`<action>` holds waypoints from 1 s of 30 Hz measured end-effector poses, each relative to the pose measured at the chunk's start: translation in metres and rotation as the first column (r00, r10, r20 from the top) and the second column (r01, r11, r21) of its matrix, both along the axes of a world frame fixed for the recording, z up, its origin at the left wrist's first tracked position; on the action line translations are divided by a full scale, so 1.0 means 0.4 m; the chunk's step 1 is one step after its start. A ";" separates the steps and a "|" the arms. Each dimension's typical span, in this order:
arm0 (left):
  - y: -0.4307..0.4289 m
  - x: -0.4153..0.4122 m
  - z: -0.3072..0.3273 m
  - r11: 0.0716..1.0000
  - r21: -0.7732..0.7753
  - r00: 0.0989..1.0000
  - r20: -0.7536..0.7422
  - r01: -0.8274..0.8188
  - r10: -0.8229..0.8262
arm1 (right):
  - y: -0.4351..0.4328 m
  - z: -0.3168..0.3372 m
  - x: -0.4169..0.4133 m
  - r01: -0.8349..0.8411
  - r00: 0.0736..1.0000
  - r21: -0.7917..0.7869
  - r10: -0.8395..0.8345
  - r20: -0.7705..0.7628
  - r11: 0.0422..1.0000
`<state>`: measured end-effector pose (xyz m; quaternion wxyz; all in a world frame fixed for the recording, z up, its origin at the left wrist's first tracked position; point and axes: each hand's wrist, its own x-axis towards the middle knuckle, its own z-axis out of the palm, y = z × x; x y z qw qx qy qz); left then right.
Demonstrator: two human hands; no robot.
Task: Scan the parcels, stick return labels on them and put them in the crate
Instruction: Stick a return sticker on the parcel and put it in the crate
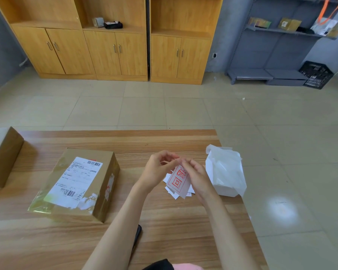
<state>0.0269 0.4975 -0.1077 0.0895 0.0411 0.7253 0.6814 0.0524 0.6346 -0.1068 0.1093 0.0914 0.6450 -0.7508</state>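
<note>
Right of the parcel (pixel 80 184), the left hand (pixel 156 170) and right hand (pixel 197 176) pinch the top edge of a return label (pixel 179 179), seemingly thin, limp and sticky-backed, best gripped by its corners.

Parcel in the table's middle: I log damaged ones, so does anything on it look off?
Yes. The parcel has wrinkled clear tape lifting at its near left corner, and torn white scraps beside the shipping label.
</note>
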 end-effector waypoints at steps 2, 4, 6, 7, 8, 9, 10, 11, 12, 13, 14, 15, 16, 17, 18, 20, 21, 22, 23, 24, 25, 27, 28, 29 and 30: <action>-0.003 -0.002 -0.004 1.000 0.000 1.000 0.016 -0.006 0.006 | 0.000 -0.004 0.002 -0.009 1.000 0.010 0.009 0.010 1.000; -0.005 -0.002 -0.005 1.000 -0.001 1.000 0.020 0.000 0.000 | 0.000 -0.006 0.002 -0.009 1.000 0.012 0.009 0.018 1.000; -0.005 0.000 -0.005 1.000 -0.004 1.000 0.016 0.006 -0.006 | -0.001 -0.007 0.002 -0.008 1.000 0.019 0.008 0.020 1.000; -0.004 0.001 -0.006 1.000 -0.007 1.000 0.013 0.007 -0.007 | -0.001 -0.007 0.002 -0.008 1.000 0.022 0.008 0.020 1.000; -0.004 0.001 -0.006 1.000 -0.009 1.000 0.012 0.007 -0.007 | -0.001 -0.006 0.003 -0.010 1.000 0.024 0.009 0.023 1.000; -0.004 0.001 -0.006 1.000 -0.011 1.000 0.016 0.007 -0.007 | -0.002 -0.006 0.003 -0.013 1.000 0.026 0.013 0.024 1.000; -0.004 0.000 -0.006 1.000 -0.013 1.000 0.022 0.007 -0.007 | -0.001 -0.006 0.003 -0.016 1.000 0.024 0.015 0.026 1.000; -0.004 -0.001 -0.006 1.000 -0.016 1.000 0.028 0.009 -0.009 | -0.001 -0.007 0.003 -0.016 0.999 0.020 0.015 0.028 1.000; -0.004 -0.001 -0.006 1.000 -0.023 0.999 0.031 0.011 -0.010 | 0.001 -0.009 0.003 -0.015 0.999 0.016 0.014 0.032 1.000; -0.003 -0.002 -0.006 0.999 -0.030 0.999 0.032 0.013 -0.012 | 0.002 -0.010 0.003 -0.013 0.999 0.013 0.013 0.035 1.000; -0.003 -0.003 -0.006 0.999 -0.034 0.999 0.034 0.013 -0.012 | 0.003 -0.010 0.004 -0.012 0.999 0.008 0.011 0.038 1.000; -0.003 -0.003 -0.007 0.999 -0.033 0.999 0.037 0.013 -0.011 | 0.004 -0.009 0.005 -0.010 0.999 0.003 0.010 0.040 1.000; -0.003 -0.003 -0.006 1.000 -0.027 0.999 0.040 0.013 -0.012 | 0.004 -0.009 0.004 -0.009 0.999 0.001 0.009 0.042 1.000; -0.003 -0.002 -0.006 1.000 -0.018 0.999 0.043 0.016 -0.015 | 0.004 -0.009 0.005 -0.008 0.999 0.001 0.008 0.044 1.000; -0.003 -0.002 -0.006 1.000 -0.009 0.999 0.045 0.021 -0.021 | 0.004 -0.008 0.006 -0.007 0.999 0.002 0.007 0.047 1.000; -0.004 -0.001 -0.005 0.999 -0.003 0.998 0.046 0.040 -0.040 | 0.004 -0.008 0.007 -0.004 0.999 -0.004 0.004 0.053 1.000; -0.004 0.000 -0.004 0.999 -0.005 0.998 0.044 0.049 -0.049 | 0.005 -0.009 0.008 -0.001 0.998 -0.012 0.002 0.057 1.000; -0.004 0.000 -0.003 0.998 -0.004 0.997 0.045 0.057 -0.057 | 0.006 -0.010 0.008 0.002 0.998 -0.023 0.000 0.064 1.000; -0.004 0.001 -0.001 0.998 0.001 0.997 0.049 0.064 -0.064 | 0.006 -0.009 0.008 0.006 0.997 -0.036 -0.004 0.076 0.999; -0.004 0.002 0.002 0.998 0.006 0.996 0.052 0.070 -0.070 | 0.007 -0.009 0.008 0.012 0.996 -0.055 -0.007 0.089 0.998; -0.004 0.002 0.003 0.997 0.007 0.996 0.055 0.074 -0.075 | 0.008 -0.009 0.007 0.019 0.995 -0.079 -0.011 0.099 0.997; -0.006 0.003 0.005 0.996 0.000 0.995 0.052 0.085 -0.085 | 0.011 -0.009 0.005 0.037 0.994 -0.143 -0.022 0.107 0.989; -0.006 0.004 0.006 0.996 -0.006 0.995 0.048 0.093 -0.092 | 0.012 -0.008 0.004 0.045 0.994 -0.176 -0.026 0.108 0.983; -0.007 0.004 0.006 0.995 -0.015 0.994 0.042 0.101 -0.100 | 0.014 -0.009 0.003 0.048 0.994 -0.203 -0.026 0.110 0.978; -0.007 0.004 0.006 0.993 -0.028 0.993 0.034 0.111 -0.110 | 0.015 -0.010 0.002 0.046 0.994 -0.222 -0.022 0.111 0.974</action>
